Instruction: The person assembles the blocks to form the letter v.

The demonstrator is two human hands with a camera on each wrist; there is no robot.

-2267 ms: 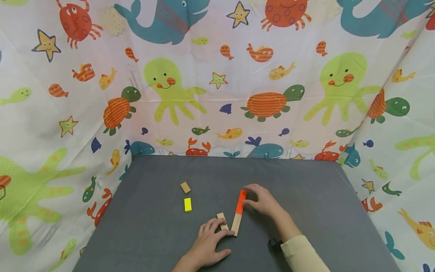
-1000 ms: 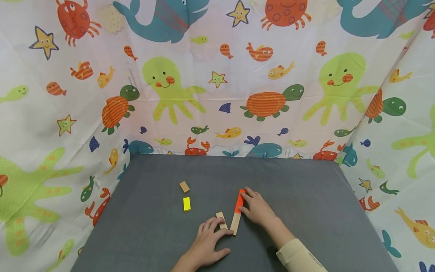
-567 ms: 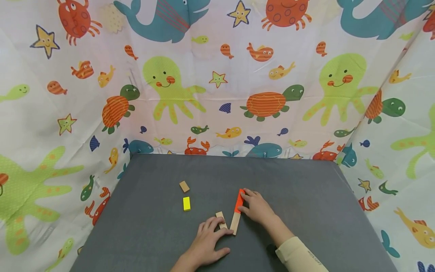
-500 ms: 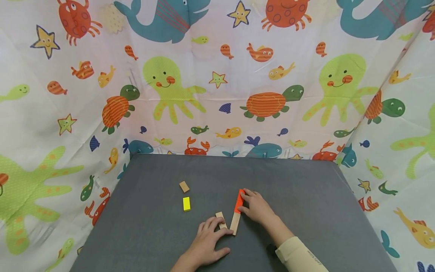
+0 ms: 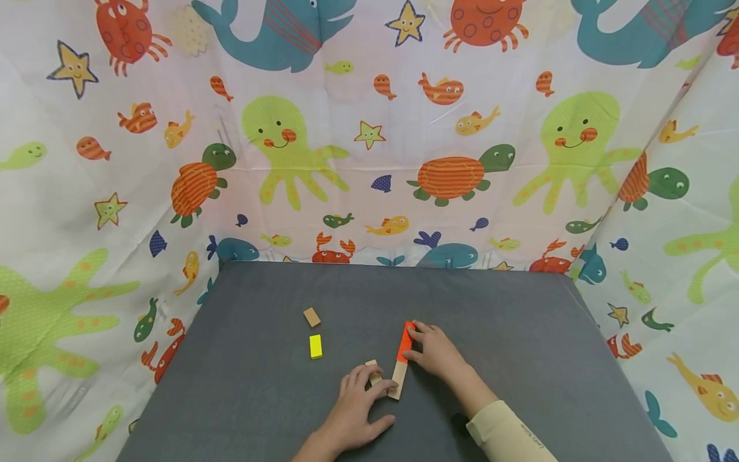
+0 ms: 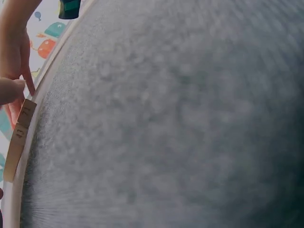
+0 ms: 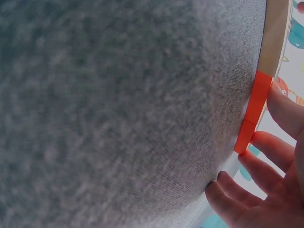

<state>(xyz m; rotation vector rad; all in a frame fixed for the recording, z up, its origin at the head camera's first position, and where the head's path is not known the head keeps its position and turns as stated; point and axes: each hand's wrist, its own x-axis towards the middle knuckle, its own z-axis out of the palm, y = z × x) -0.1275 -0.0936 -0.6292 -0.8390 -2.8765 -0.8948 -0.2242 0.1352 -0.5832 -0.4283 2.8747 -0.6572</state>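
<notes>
My right hand (image 5: 441, 353) holds an orange block (image 5: 406, 341) by its side and far end, thumb and fingers along it in the right wrist view. Its near end meets a plain wooden block (image 5: 398, 380), making a slanted row. My left hand (image 5: 353, 405) is at the row's near end, its index fingertip on or just over the wooden block. Another wooden block (image 5: 373, 372) lies left of the row, partly hidden under the left fingers. The left thumb points right, apart from the blocks. Stamped wood (image 6: 18, 135) shows in the left wrist view.
A yellow block (image 5: 315, 346) and a small wooden block (image 5: 312, 317) lie farther left on the grey table (image 5: 491, 308). A curtain with sea animals (image 5: 346, 147) surrounds the table at the back and sides.
My right hand has gone from spread fingers beside the orange block to touching it along its side. Just now my left fingers have bent and shifted slightly. The blocks barely move.
</notes>
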